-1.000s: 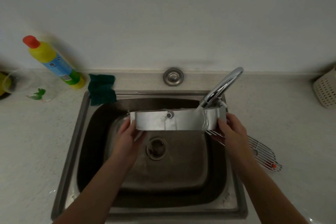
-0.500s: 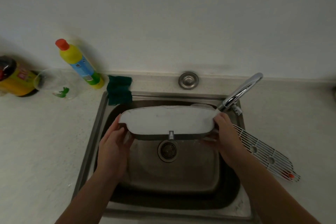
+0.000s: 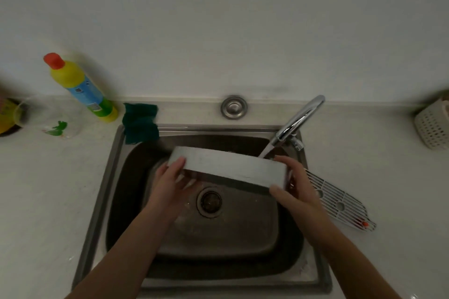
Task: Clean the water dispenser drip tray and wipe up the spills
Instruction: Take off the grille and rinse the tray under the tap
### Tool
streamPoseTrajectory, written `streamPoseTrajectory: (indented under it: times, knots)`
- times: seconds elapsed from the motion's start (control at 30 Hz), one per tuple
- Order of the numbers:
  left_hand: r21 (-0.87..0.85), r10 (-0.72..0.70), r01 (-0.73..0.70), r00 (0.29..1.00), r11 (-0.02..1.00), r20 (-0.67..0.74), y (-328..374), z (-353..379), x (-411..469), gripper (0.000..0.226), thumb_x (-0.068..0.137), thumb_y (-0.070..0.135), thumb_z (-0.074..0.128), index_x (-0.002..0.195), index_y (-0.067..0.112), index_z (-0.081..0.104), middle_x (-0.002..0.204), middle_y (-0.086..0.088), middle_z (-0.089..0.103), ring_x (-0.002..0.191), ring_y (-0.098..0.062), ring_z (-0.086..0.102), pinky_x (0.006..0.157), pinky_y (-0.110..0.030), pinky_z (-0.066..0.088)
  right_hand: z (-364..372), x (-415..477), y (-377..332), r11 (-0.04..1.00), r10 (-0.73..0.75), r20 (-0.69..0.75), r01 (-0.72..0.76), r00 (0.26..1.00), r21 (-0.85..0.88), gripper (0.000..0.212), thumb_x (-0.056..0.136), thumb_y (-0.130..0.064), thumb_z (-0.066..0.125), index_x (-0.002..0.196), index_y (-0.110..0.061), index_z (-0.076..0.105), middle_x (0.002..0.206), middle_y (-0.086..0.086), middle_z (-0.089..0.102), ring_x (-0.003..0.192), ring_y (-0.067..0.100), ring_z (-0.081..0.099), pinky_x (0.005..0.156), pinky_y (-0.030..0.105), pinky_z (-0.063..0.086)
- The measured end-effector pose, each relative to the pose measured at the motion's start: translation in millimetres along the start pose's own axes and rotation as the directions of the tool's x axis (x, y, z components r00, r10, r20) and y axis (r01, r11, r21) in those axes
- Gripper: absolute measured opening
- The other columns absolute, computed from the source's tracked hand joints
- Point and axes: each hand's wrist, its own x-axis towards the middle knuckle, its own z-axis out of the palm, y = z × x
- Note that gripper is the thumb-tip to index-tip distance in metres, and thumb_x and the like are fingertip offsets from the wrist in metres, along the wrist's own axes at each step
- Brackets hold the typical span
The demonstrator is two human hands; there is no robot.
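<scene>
I hold the long grey drip tray [image 3: 226,167] over the steel sink [image 3: 114,177], tilted with its right end lower. My left hand [image 3: 172,182] grips its left end and my right hand [image 3: 291,184] grips its right end. Water runs from the chrome tap [image 3: 298,121] down behind the tray's right part. The tray's slotted grille [image 3: 340,201] lies on the counter right of the sink. A dark green cloth [image 3: 139,122] hangs over the sink's back left corner.
A yellow detergent bottle [image 3: 80,87] with a red cap stands at the back left, beside a clear glass [image 3: 48,116]. A white perforated basket [image 3: 432,126] sits at the far right. A round steel cap [image 3: 234,107] sits behind the sink. The drain [image 3: 209,200] is in the basin's middle.
The tray has turned from its flat face toward me to its side wall toward me and shifted right under the tap. Water now runs from the tap.
</scene>
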Motion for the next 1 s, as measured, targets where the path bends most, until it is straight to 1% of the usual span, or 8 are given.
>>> streamPoseTrajectory:
  times: [0.07, 0.17, 0.27, 0.37, 0.57, 0.63, 0.77, 1.0]
  knots:
    - [-0.012, 0.05, -0.049, 0.997, 0.999, 0.051, 8.1, 9.4, 1.4, 0.07, 0.074, 0.024, 0.086, 0.137, 0.019, 0.055, 0.133, -0.018, 0.067, 0.11, -0.031, 0.074, 0.083, -0.043, 0.062, -0.1, -0.2, 4.9, 0.987, 0.155, -0.056, -0.152, 0.986, 0.043, 0.09, 0.07, -0.061, 0.083, 0.146, -0.054, 0.035, 0.136, -0.009, 0.048, 0.119, 0.023, 0.06, 0.088, 0.043, 0.063]
    - [0.01, 0.121, -0.124, 0.979, 0.992, 0.161, 18.1, 20.5, -1.8, 0.064, 0.08, 0.016, 0.081, 0.14, 0.012, 0.057, 0.138, -0.02, 0.064, 0.117, -0.032, 0.07, 0.092, -0.042, 0.06, -3.7, 5.5, 12.5, 0.958, 0.285, -0.111, -0.281, 0.952, 0.05, 0.108, 0.053, -0.057, 0.091, 0.148, -0.039, 0.042, 0.135, 0.0, 0.055, 0.119, 0.028, 0.061, 0.099, 0.054, 0.057]
    - [-0.017, 0.115, -0.115, 0.956, 0.993, 0.27, 20.5, 21.4, -7.9, 0.056, 0.092, 0.014, 0.07, 0.146, 0.019, 0.054, 0.137, -0.016, 0.066, 0.124, -0.035, 0.066, 0.103, -0.049, 0.055, -7.1, 12.7, 11.7, 0.979, 0.198, -0.11, -0.203, 0.974, -0.029, 0.083, 0.059, -0.043, 0.092, 0.134, -0.038, 0.057, 0.126, -0.005, 0.066, 0.11, 0.019, 0.069, 0.091, 0.045, 0.062]
    - [0.047, 0.02, -0.037, 0.949, 0.998, 0.314, 10.1, 18.7, -18.3, 0.048, 0.1, 0.022, 0.065, 0.146, 0.022, 0.053, 0.14, -0.016, 0.065, 0.126, -0.036, 0.065, 0.101, -0.056, 0.055, -1.9, 20.8, 6.0, 0.979, -0.003, -0.127, -0.023, 0.992, -0.2, 0.078, 0.07, -0.028, 0.091, 0.139, -0.034, 0.055, 0.129, -0.012, 0.064, 0.117, 0.01, 0.063, 0.092, 0.034, 0.06]
    - [0.026, -0.025, 0.02, 0.973, 0.999, 0.23, -23.8, 23.5, -35.9, 0.076, 0.072, 0.03, 0.086, 0.14, 0.026, 0.052, 0.126, -0.013, 0.074, 0.116, -0.036, 0.071, 0.087, -0.045, 0.062, 20.7, 29.1, 7.7, 0.906, -0.212, -0.1, 0.157, 0.972, -0.393, 0.085, 0.072, -0.015, 0.091, 0.145, -0.029, 0.048, 0.133, -0.019, 0.054, 0.123, 0.002, 0.053, 0.09, 0.004, 0.048]
    - [0.023, 0.041, -0.046, 0.981, 0.999, 0.191, -22.2, 22.9, -32.4, 0.07, 0.074, 0.021, 0.084, 0.137, 0.025, 0.053, 0.125, -0.013, 0.074, 0.113, -0.036, 0.072, 0.085, -0.044, 0.062, 16.9, 31.6, 12.5, 0.898, -0.2, -0.019, 0.175, 0.98, -0.405, 0.082, 0.076, -0.013, 0.087, 0.144, -0.034, 0.045, 0.135, -0.017, 0.056, 0.126, 0.004, 0.055, 0.097, 0.01, 0.05]
    - [0.205, 0.185, -0.212, 0.972, 0.955, 0.144, -7.5, 17.5, -24.4, 0.065, 0.073, 0.017, 0.084, 0.131, 0.025, 0.056, 0.116, -0.001, 0.075, 0.108, -0.028, 0.075, 0.085, -0.047, 0.063, -6.2, 44.3, 20.9, 0.749, -0.112, 0.073, 0.132, 0.991, -0.649, 0.067, 0.094, -0.013, 0.07, 0.153, -0.025, 0.042, 0.153, 0.0, 0.051, 0.14, 0.017, 0.048, 0.114, 0.044, 0.045]
    - [0.481, 0.378, -0.45, 0.893, 0.752, 0.244, 21.0, 13.6, -14.3, 0.063, 0.068, 0.023, 0.09, 0.118, 0.044, 0.059, 0.116, 0.016, 0.072, 0.11, -0.009, 0.071, 0.078, -0.032, 0.064, -38.6, 87.7, 10.7, 0.65, -0.051, -0.052, -0.007, 0.997, -0.76, 0.049, 0.102, -0.008, 0.05, 0.15, -0.017, 0.048, 0.152, 0.011, 0.053, 0.138, 0.027, 0.05, 0.117, 0.047, 0.041]
